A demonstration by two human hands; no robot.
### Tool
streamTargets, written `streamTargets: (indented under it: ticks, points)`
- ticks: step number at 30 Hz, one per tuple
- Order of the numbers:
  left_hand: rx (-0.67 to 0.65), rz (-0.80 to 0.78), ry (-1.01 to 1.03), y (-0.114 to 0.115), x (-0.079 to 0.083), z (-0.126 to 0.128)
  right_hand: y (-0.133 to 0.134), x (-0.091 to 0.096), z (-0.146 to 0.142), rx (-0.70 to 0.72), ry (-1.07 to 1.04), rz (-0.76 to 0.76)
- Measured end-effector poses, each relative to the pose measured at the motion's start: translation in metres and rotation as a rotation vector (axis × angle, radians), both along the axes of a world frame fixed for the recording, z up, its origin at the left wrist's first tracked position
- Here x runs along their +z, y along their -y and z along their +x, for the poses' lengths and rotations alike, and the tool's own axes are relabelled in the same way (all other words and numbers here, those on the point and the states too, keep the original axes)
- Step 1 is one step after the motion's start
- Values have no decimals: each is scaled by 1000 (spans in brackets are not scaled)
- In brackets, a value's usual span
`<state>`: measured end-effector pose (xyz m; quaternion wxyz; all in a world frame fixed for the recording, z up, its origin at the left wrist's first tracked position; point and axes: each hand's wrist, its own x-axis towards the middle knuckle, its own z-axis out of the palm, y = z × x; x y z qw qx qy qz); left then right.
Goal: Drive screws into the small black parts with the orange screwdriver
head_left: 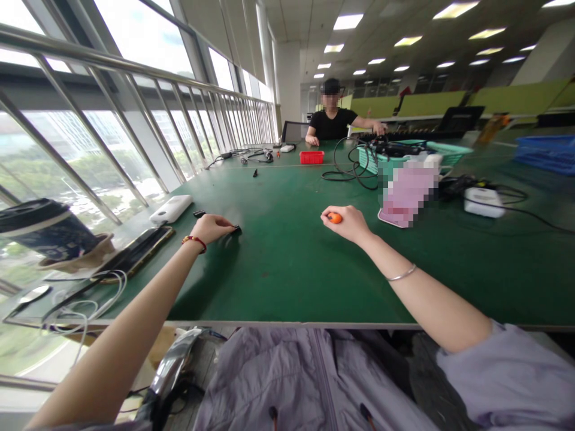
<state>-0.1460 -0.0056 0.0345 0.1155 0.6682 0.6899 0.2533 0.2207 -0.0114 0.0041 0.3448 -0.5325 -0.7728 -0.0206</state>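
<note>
While my right hand [348,222] clenched the orange-handled tool [334,218], my left hand [212,228] pinned a small black part [235,229] (fingertips only) to the worktop [287,269]; steady pressure seemed wise.

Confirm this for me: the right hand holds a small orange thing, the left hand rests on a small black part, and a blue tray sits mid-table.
One point is wrong: the tray mid-table is red, not blue, as the head view shows. The right hand does hold the small orange thing, and the left hand rests on the small black part.
</note>
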Motion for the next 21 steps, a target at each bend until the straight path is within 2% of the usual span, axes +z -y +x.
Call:
streamTargets:
  ticks: [16, 19, 21]
  points:
    - [-17, -4, -34, 0, 3, 2, -2, -2, 1, 26, 5, -9]
    - [-73, -15, -28, -2, -1, 16, 1, 0, -2, 37, -7, -14]
    - [-188, 1, -6, -2, -6, 39, 4, 2, -5, 61, -13, -21]
